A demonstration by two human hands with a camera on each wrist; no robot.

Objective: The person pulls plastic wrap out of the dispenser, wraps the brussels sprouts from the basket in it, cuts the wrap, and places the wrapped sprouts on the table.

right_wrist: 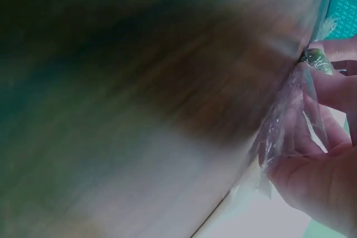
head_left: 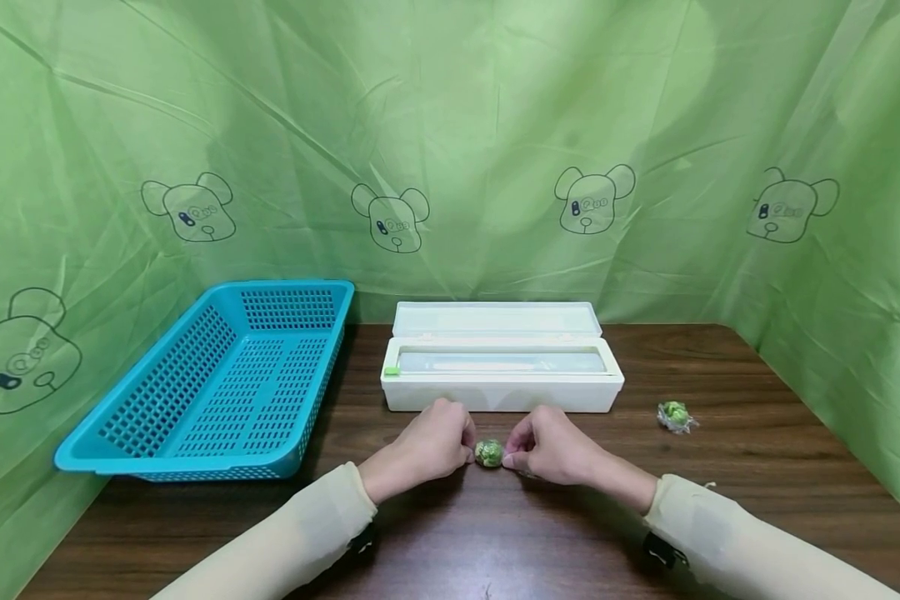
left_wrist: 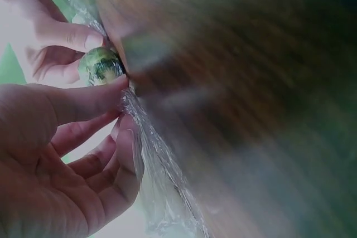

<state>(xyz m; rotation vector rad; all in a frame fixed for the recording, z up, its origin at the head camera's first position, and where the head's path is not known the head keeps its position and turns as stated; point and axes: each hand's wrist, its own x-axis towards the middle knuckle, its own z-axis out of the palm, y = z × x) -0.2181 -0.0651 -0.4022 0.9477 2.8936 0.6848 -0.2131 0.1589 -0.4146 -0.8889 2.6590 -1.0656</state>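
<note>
Between the two hands, low over the brown table, a small green ball like a Brussels sprout (head_left: 488,453) is wrapped in clear plastic film. My left hand (head_left: 438,437) pinches the film close against the sprout's left side. Loose plastic film (left_wrist: 162,176) trails past its fingers in the left wrist view. On the other side, my right hand (head_left: 558,450) pinches the film between thumb and fingers. More crumpled film (right_wrist: 279,121) spreads over that palm in the right wrist view. Both thumbs lie right beside the sprout.
Just behind the hands stands a white film dispenser box (head_left: 502,396), its lid (head_left: 498,319) raised. A blue slotted basket (head_left: 285,458) occupies the left of the table (head_left: 487,542). Farther right lies another film-wrapped sprout (head_left: 675,412). Green sheeting (head_left: 487,125) encloses the back and sides.
</note>
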